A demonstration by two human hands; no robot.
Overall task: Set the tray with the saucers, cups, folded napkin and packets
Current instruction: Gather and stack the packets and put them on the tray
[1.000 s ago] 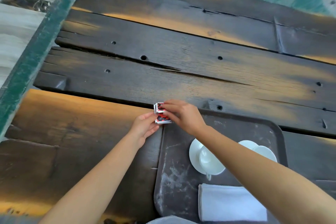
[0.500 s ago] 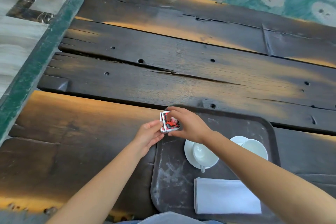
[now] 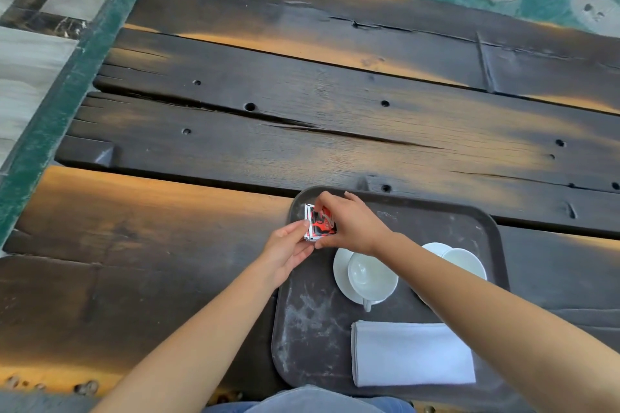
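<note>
A dark tray (image 3: 436, 211) lies on the wooden table at the near right. On it stand a white cup (image 3: 372, 277) on a saucer (image 3: 340, 273), and a second cup (image 3: 464, 263) on a saucer (image 3: 434, 249) partly hidden by my right forearm. A folded white napkin (image 3: 412, 354) lies at the tray's near side. A small stack of red, black and white packets (image 3: 320, 224) is over the tray's far left corner. My right hand (image 3: 352, 226) pinches the stack from the right. My left hand (image 3: 288, 246) holds its left edge with fingertips.
The table (image 3: 302, 111) is made of dark, weathered planks with gaps, cracks and bolt holes. Its left edge runs along green and grey flooring (image 3: 40, 111). Grey-blue clothing (image 3: 302, 401) shows at the bottom edge.
Both hands have carried the packet stack to the right, from just off the tray's left corner to over the corner itself. The stack now stands turned more upright between the fingers.
</note>
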